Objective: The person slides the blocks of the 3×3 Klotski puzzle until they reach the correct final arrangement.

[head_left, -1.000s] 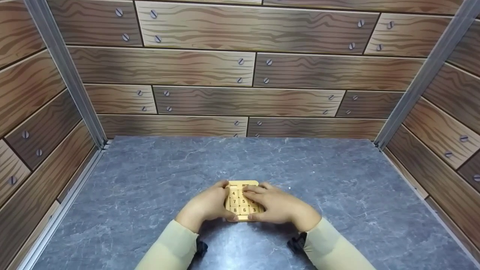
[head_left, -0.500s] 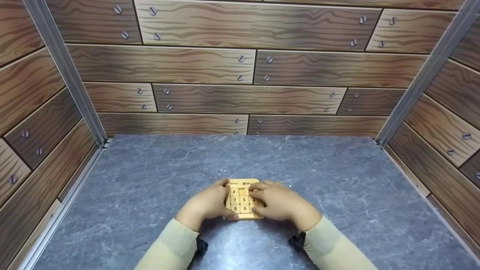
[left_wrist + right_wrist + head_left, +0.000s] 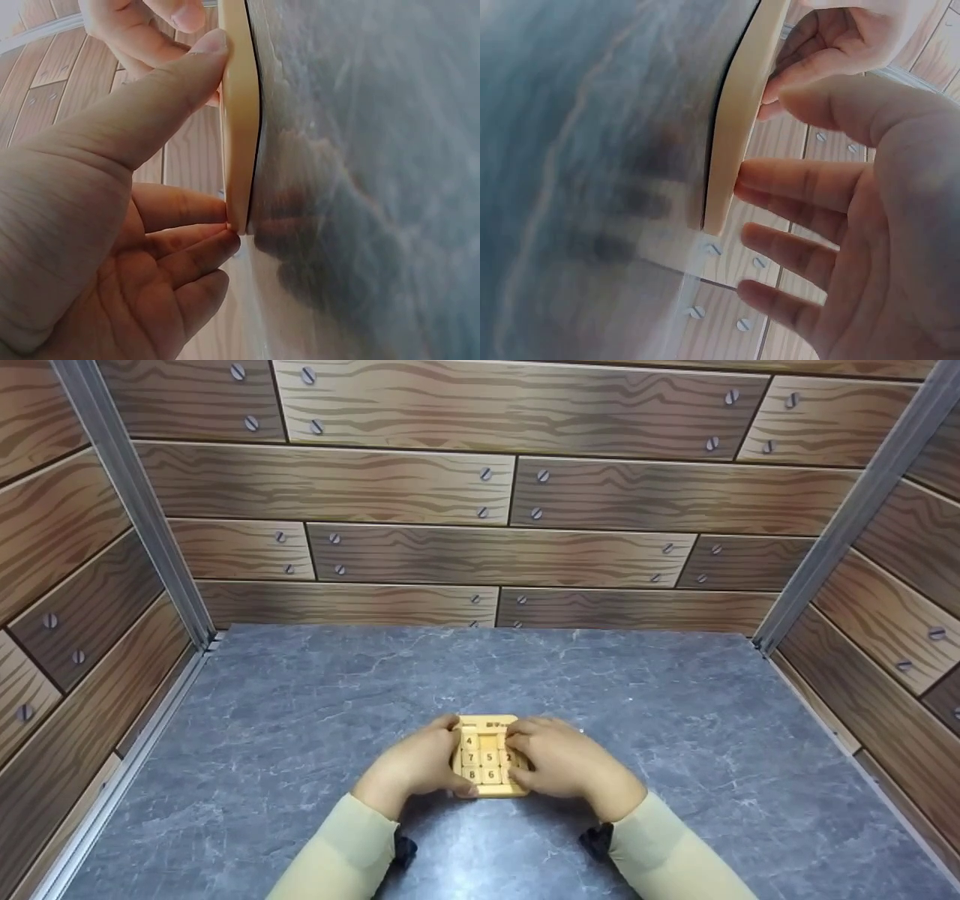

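Note:
A yellow number sliding puzzle (image 3: 489, 791) lies flat on the table. Tiles marked 4, 7, 5, 8 and 6 are readable, and a slot without a tile shows in the top middle. My left hand (image 3: 411, 763) grips the puzzle's left side, its thumb at the near corner and fingertips against the far side, as the left wrist view also shows of the frame's edge (image 3: 241, 112). On the right, my right hand (image 3: 562, 761) lies over the right column, fingertips touching the tiles. Its fingers (image 3: 802, 180) are fairly straight. That column is partly covered.
The grey marbled table (image 3: 315, 682) spreads around the puzzle. Wood-patterned walls (image 3: 420, 487) with metal corner posts (image 3: 142, 502) close off the back and sides. A black strap (image 3: 405, 851) sits at each wrist.
My right hand has shifted right across the puzzle, and its thumb has left the near edge. The top middle slot has come into view. My left hand keeps its hold.

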A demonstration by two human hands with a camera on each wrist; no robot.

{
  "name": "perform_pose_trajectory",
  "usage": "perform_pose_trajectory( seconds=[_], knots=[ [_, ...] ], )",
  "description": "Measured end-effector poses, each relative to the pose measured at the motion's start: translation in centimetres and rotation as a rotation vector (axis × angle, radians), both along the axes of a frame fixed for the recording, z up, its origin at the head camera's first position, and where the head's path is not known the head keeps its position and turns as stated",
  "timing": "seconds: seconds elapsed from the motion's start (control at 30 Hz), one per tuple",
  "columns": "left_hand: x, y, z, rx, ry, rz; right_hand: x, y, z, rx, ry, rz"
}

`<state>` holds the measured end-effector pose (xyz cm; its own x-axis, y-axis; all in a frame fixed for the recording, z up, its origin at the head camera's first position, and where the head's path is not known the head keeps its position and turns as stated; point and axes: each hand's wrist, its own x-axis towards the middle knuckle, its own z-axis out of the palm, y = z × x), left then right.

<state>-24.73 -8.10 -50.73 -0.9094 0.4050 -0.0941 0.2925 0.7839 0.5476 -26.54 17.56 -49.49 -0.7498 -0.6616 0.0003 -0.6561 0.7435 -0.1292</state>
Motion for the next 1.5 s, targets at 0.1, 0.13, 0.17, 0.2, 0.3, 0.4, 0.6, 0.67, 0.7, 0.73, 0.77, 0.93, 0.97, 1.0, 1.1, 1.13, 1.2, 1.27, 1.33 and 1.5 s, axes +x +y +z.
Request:
perform_pose_trajectory(
  seconds=[0.1,0.13,0.17,0.2,0.3,0.4,0.6,0.67,0.7,0.73,0.77,0.93,0.97,1.0,1.1,1.13,1.2,1.27,1.33,1.5],
  knots=[
    [-0.1,-0.1,0.1,-0.007,0.009,0.004,-0.2,-0.2,0.2,-0.042,-0.04,0.002],
    [-0.1,-0.1,0.2,-0.008,0.011,0.007,-0.3,-0.3,0.2,-0.054,-0.057,0.002],
    [-0.1,-0.1,0.2,-0.01,0.013,0.01,-0.4,-0.5,0.2,-0.066,-0.077,0.008],
    [0.0,-0.2,0.3,-0.012,0.013,0.012,-0.5,-0.7,0.2,-0.075,-0.097,0.017],
    [0.0,-0.1,0.1,-0.013,0.008,0.012,-0.7,-1.2,0.1,-0.092,-0.163,0.046],
    [0.0,0.1,0.0,-0.012,0.008,0.002,-0.8,-1.5,-0.2,-0.103,-0.208,0.07],
    [0.0,0.3,0.1,-0.019,0.021,-0.025,-0.5,-1.7,-0.6,-0.064,-0.27,0.084],
    [0.0,0.3,0.2,-0.023,0.021,-0.021,-0.5,-1.7,-0.5,-0.05,-0.279,0.076],
    [0.0,0.3,0.3,-0.024,0.02,-0.018,-0.5,-1.8,-0.4,-0.047,-0.279,0.074],
    [0.0,0.3,0.3,-0.025,0.019,-0.016,-0.5,-1.8,-0.3,-0.043,-0.278,0.071],
    [0.0,0.2,0.4,-0.025,0.018,-0.015,-0.5,-1.7,-0.2,-0.038,-0.276,0.07],
    [-0.1,0.2,0.3,-0.013,0.001,-0.01,-0.6,-1.4,0.3,-0.025,-0.286,0.046],
    [-0.1,0.1,0.3,-0.008,-0.002,-0.008,-0.6,-1.3,0.4,-0.026,-0.29,0.04],
    [-0.1,0.1,0.3,-0.005,-0.005,-0.005,-0.6,-1.2,0.5,-0.029,-0.295,0.036],
    [-0.1,0.1,0.3,0.003,-0.003,-0.003,-0.7,-0.9,0.8,-0.031,-0.302,0.023],
    [-0.1,0.1,0.3,0.004,0.001,-0.004,-0.7,-0.9,0.9,-0.031,-0.302,0.019],
    [0.0,0.0,0.3,0.009,0.007,-0.007,-0.8,-0.7,1.0,-0.026,-0.297,0.016],
    [0.0,0.0,0.3,0.013,0.012,-0.009,-0.8,-0.7,1.1,-0.02,-0.291,0.016],
    [0.0,0.0,0.2,0.013,0.012,-0.01,-0.8,-0.8,1.1,-0.011,-0.289,0.017],
    [0.0,0.0,0.1,0.009,0.006,-0.009,-0.4,-1.1,1.1,-0.001,-0.271,0.022]
  ],
)
